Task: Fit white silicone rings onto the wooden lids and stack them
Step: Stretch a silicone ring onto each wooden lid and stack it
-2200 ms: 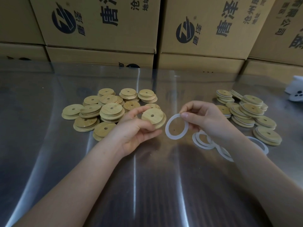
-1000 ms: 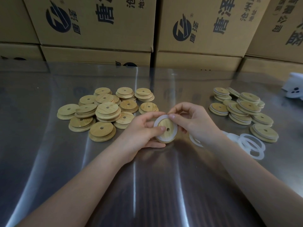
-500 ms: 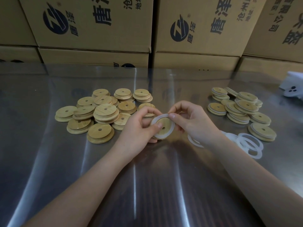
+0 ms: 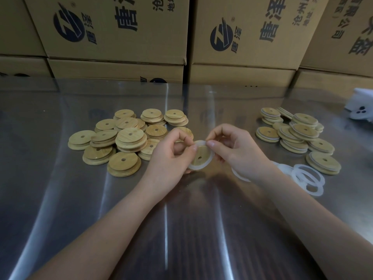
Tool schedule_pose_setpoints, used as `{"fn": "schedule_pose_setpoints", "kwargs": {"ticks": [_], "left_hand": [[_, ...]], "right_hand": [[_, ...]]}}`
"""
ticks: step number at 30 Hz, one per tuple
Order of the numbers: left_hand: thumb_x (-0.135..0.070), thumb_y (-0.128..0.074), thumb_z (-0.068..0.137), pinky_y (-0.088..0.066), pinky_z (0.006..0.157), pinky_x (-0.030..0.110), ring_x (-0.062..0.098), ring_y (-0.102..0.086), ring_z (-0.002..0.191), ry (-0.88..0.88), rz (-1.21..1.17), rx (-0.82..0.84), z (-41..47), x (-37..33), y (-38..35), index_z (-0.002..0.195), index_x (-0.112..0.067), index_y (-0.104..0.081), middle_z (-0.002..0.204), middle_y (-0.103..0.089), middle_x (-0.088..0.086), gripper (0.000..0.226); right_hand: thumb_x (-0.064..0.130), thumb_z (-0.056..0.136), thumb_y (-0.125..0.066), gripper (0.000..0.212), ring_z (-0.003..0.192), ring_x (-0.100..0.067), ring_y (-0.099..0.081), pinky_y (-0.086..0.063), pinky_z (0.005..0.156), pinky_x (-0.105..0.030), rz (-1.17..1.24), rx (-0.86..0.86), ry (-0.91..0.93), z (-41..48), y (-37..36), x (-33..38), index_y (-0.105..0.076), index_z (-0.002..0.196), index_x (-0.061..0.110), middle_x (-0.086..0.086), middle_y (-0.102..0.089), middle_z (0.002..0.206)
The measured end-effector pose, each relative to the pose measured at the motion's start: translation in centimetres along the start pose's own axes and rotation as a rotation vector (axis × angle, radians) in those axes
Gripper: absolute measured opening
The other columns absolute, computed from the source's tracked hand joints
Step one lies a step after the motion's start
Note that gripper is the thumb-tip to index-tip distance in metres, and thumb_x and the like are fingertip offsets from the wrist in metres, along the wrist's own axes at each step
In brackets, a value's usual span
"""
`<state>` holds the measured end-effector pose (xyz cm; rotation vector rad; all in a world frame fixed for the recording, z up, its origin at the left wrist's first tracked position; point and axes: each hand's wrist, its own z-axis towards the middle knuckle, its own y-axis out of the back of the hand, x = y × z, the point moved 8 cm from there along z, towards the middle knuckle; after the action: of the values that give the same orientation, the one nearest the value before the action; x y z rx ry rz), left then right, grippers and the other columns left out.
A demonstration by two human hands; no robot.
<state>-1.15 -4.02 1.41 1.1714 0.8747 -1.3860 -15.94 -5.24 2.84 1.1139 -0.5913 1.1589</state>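
A round wooden lid (image 4: 200, 156) with a centre hole is held tilted above the table's middle, a white silicone ring (image 4: 198, 168) around its edge. My left hand (image 4: 171, 156) grips the lid from the left, thumb at the ring's top. My right hand (image 4: 240, 150) pinches the ring's top edge from the right. A pile of bare wooden lids (image 4: 129, 138) lies to the left. Lids fitted with rings (image 4: 298, 136) are stacked at the right. Loose white rings (image 4: 307, 177) lie beside my right wrist.
The shiny metal table (image 4: 60, 199) is backed by a wall of printed cardboard boxes (image 4: 121, 37). A white object with dark dots (image 4: 361, 110) sits at the far right edge.
The ring, held apart from the lid 2.2 s ago, has been brought over it. Since then both hands have worked round its rim, and their fingertips now meet at the top.
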Motion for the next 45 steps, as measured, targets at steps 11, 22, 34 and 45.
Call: {"fn": "schedule_pose_setpoints", "kwargs": {"ticks": [11, 22, 34, 45], "left_hand": [[0.006, -0.063, 0.086, -0.051, 0.067, 0.063, 0.027, -0.052, 0.067, 0.02, -0.06, -0.071, 0.4, 0.7, 0.9, 0.072, -0.004, -0.048, 0.069, -0.054, 0.018, 0.023], [-0.001, -0.059, 0.093, -0.062, 0.069, 0.043, 0.023, -0.072, 0.088, 0.023, -0.048, 0.07, 0.3, 0.7, 0.1, 0.099, -0.016, -0.068, 0.092, -0.075, 0.004, 0.019], [0.0, -0.07, 0.085, -0.062, 0.057, 0.039, 0.02, -0.074, 0.08, 0.023, -0.055, 0.026, 0.4, 1.0, 0.2, 0.095, -0.016, -0.068, 0.09, -0.076, 0.001, 0.019], [0.004, -0.066, 0.088, -0.061, 0.056, 0.042, 0.018, -0.073, 0.08, 0.053, -0.123, -0.035, 0.8, 1.3, 0.9, 0.093, -0.016, -0.071, 0.091, -0.076, 0.001, 0.021]], "right_hand": [[0.008, 0.087, -0.064, 0.019, 0.062, -0.016, -0.051, -0.046, 0.06, -0.029, -0.008, 0.024, 0.056, -0.1, -0.3, 0.6, -0.065, 0.081, 0.026, 0.013, -0.06, 0.07], [0.003, 0.088, -0.065, 0.026, 0.065, -0.01, -0.054, -0.045, 0.06, -0.025, -0.04, -0.022, 0.048, 0.0, 0.2, 0.3, -0.07, 0.08, 0.027, 0.007, -0.065, 0.074], [-0.004, 0.087, -0.065, 0.028, 0.065, -0.009, -0.058, -0.047, 0.054, -0.019, 0.091, -0.028, -0.001, -0.1, 0.2, 0.5, -0.073, 0.079, 0.022, 0.003, -0.07, 0.075], [-0.004, 0.088, -0.064, 0.02, 0.069, -0.01, -0.061, -0.055, 0.062, -0.023, 0.183, -0.041, -0.075, -0.1, 0.3, 0.0, -0.071, 0.091, 0.014, -0.004, -0.064, 0.075]]}}
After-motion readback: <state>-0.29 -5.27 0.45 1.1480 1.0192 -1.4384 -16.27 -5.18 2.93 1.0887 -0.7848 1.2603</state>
